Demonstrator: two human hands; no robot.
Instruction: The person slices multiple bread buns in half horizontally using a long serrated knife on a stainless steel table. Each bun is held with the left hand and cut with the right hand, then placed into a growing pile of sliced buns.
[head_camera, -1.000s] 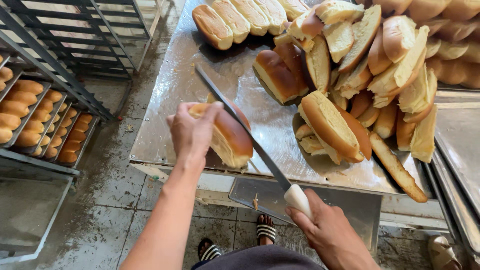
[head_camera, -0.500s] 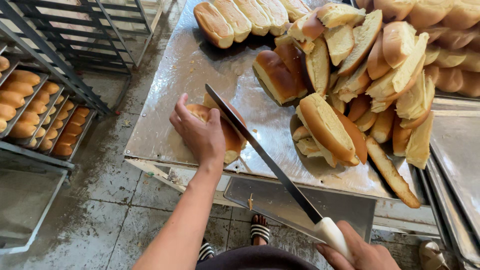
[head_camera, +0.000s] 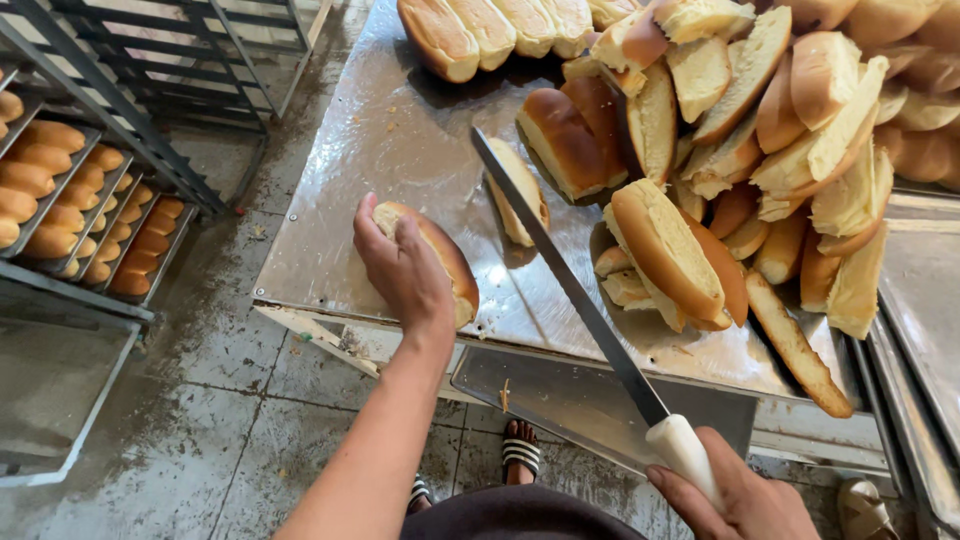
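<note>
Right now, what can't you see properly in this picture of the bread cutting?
Head view only:
- right hand: cut off by the bottom edge.
- bread roll: partly covered by the left hand.
- bread pile: runs past the top and right edges.
- rack trays: cut off at the left edge.

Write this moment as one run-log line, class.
left hand: pressing bread roll on metal table | right hand: grip on long knife, blade raised | cut slice beside blade
</note>
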